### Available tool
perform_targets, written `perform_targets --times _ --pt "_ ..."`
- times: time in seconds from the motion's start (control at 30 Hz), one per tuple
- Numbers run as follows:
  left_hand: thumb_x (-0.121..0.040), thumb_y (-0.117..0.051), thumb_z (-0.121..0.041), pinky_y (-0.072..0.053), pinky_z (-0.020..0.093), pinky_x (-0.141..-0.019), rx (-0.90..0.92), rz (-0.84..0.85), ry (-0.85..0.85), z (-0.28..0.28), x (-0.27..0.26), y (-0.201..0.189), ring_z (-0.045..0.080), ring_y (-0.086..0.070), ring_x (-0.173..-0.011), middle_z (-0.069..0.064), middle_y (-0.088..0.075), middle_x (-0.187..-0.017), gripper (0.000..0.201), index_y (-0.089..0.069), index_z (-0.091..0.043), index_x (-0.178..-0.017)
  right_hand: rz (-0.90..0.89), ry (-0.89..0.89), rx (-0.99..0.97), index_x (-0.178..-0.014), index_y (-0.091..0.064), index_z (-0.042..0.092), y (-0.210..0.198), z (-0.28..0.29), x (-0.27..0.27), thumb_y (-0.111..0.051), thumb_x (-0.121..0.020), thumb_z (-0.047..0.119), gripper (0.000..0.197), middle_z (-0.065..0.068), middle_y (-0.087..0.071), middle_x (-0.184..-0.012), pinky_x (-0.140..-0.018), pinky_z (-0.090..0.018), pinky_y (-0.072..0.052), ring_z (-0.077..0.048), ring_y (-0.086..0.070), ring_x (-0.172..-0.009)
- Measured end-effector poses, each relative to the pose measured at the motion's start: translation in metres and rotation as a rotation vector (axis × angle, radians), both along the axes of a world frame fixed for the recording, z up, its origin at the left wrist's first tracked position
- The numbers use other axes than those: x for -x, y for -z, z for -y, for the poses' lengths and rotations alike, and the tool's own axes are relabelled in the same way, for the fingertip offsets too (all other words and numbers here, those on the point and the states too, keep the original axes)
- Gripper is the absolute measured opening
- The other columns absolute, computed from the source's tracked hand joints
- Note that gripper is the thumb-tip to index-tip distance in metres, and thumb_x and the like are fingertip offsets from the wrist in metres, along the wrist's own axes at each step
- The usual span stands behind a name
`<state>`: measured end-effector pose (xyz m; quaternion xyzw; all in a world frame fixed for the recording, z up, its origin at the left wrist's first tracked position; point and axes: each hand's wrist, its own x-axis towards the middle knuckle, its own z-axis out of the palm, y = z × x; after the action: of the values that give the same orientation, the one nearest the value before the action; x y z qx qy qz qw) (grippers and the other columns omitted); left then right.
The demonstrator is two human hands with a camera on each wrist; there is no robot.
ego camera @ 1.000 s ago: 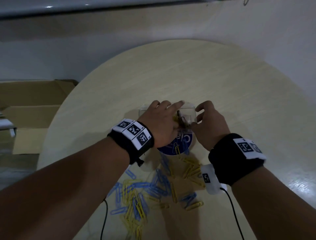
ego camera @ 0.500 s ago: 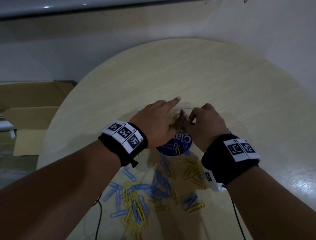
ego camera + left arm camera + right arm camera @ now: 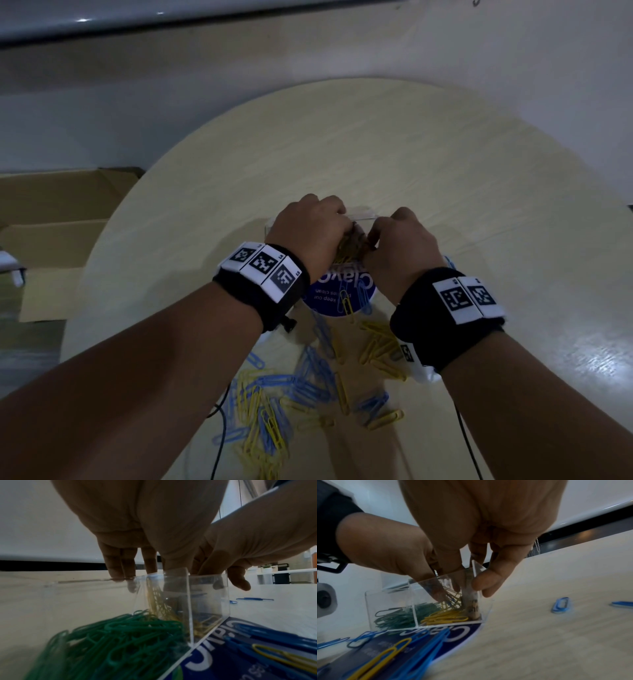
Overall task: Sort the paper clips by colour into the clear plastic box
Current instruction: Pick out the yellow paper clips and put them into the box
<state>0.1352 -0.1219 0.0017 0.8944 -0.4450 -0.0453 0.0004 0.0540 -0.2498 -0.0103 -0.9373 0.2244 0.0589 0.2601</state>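
A round pale wooden table [image 3: 376, 154] fills most of the head view, with a cardboard box [image 3: 51, 219] on the floor to its left. Near the person's edge of the table lies a loose scatter of blue and yellow paper clips [image 3: 294, 394], some resting on a round blue sticker [image 3: 339, 294]. Just beyond the sticker stands the clear plastic box [image 3: 426, 601], divided by a clear partition: green paper clips [image 3: 397, 616] fill the left compartment and yellow paper clips [image 3: 443, 616] lie in the one beside it, next to a small brown strip of paper standing upright against the wall. Both hands meet over this box. The left hand [image 3: 311, 229] reaches down into the yellow compartment, its fingers [image 3: 435, 591] curled around a bunch of yellow clips. The right hand [image 3: 400, 246] is at the box's right wall, thumb [image 3: 489, 582] outside it and fingers inside, pinching that wall.
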Motion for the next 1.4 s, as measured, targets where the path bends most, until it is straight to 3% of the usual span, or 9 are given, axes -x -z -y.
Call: perform_targets --times 0.2,0.37,0.5,0.6,0.7,0.83,0.97,1.2,1.4 --pt "-0.081 -0.060 -0.002 -0.032 0.035 -0.070 -0.073 0.073 -0.031 0.004 0.004 -0.001 0.031 -0.049 -0.109 0.003 -0.051 -0.136 0.031 -0.071 -0.016 -0.107 -0.014 0.002 -0.009 -0.094 -0.062 0.013 -0.001 0.001 -0.001 -0.060 -0.081 0.020 0.015 -0.007 -0.043 -0.102 -0.075 -0.039 -0.049 -0.034 -0.055 -0.078" --pt "-0.075 -0.068 -0.002 -0.045 0.042 -0.075 -0.036 0.088 -0.022 0.001 0.008 0.001 0.035 -0.052 -0.113 0.006 -0.050 -0.141 0.023 -0.074 -0.013 -0.095 -0.010 -0.005 0.007 -0.095 -0.062 0.014 -0.001 0.002 -0.001 -0.061 -0.082 0.021 0.014 -0.008 -0.044 -0.102 -0.075 -0.038 -0.050 -0.035 -0.056 -0.079" --pt "-0.068 -0.073 -0.003 -0.048 0.049 -0.081 0.149 0.058 -0.032 -0.008 0.011 0.002 0.040 -0.052 -0.116 0.012 -0.060 -0.131 0.012 -0.076 -0.013 -0.075 -0.004 -0.029 0.056 -0.091 -0.061 0.015 0.000 0.001 -0.002 -0.059 -0.085 0.028 0.014 -0.008 -0.044 -0.104 -0.070 -0.037 -0.050 -0.033 -0.056 -0.074" --pt "-0.080 -0.069 -0.015 -0.045 0.042 -0.085 0.267 0.085 -0.129 -0.017 0.019 -0.001 0.029 -0.048 -0.116 0.004 -0.060 -0.121 0.001 -0.069 -0.016 -0.081 0.000 -0.049 0.113 -0.090 -0.061 0.016 -0.001 0.000 0.000 -0.058 -0.085 0.033 0.017 -0.008 -0.041 -0.109 -0.072 -0.041 -0.052 -0.033 -0.053 -0.084" --pt "-0.089 -0.060 -0.022 -0.040 0.034 -0.082 0.366 0.087 -0.270 -0.027 0.025 -0.001 0.022 -0.044 -0.104 0.000 -0.053 -0.106 0.002 -0.060 -0.019 -0.089 0.061 -0.073 0.190 -0.091 -0.064 0.016 -0.006 -0.002 0.002 -0.056 -0.087 0.040 0.025 -0.009 -0.041 -0.111 -0.075 -0.043 -0.051 -0.032 -0.045 -0.099" --pt "-0.096 -0.049 -0.023 -0.031 0.031 -0.077 0.488 0.033 -0.515 -0.042 0.026 0.002 0.024 -0.043 -0.098 0.005 -0.049 -0.106 0.008 -0.053 -0.016 -0.094 0.127 -0.091 0.297 -0.086 -0.066 0.017 -0.013 -0.004 0.003 -0.054 -0.088 0.043 0.029 -0.007 -0.045 -0.102 -0.074 -0.040 -0.050 -0.030 -0.045 -0.095" --pt "-0.097 -0.045 -0.023 -0.028 0.032 -0.073 0.511 -0.065 -0.732 -0.057 0.025 0.006 0.029 -0.043 -0.099 0.008 -0.045 -0.110 0.009 -0.050 -0.015 -0.096 0.076 -0.109 0.323 -0.086 -0.067 0.013 -0.016 -0.006 -0.001 -0.053 -0.086 0.040 0.030 -0.009 -0.046 -0.101 -0.076 -0.041 -0.048 -0.033 -0.045 -0.095" --pt "-0.098 -0.043 -0.024 -0.031 0.034 -0.071 0.483 -0.118 -0.721 -0.058 0.023 0.009 0.029 -0.045 -0.096 0.007 -0.045 -0.112 0.009 -0.047 -0.017 -0.097 0.065 -0.167 0.304 -0.085 -0.069 0.020 -0.027 -0.007 -0.007 -0.055 -0.089 0.046 0.030 -0.005 -0.049 -0.095 -0.075 -0.036 -0.046 -0.030 -0.048 -0.097" --pt "-0.099 -0.043 -0.025 -0.032 0.034 -0.071 0.473 -0.103 -0.684 -0.055 0.021 0.011 0.027 -0.045 -0.097 0.006 -0.045 -0.113 0.010 -0.047 -0.017 -0.097 0.031 -0.151 0.178 -0.076 -0.068 0.026 -0.032 0.007 -0.007 -0.063 -0.083 0.047 0.023 -0.002 -0.051 -0.086 -0.070 -0.028 -0.036 -0.027 -0.055 -0.085"
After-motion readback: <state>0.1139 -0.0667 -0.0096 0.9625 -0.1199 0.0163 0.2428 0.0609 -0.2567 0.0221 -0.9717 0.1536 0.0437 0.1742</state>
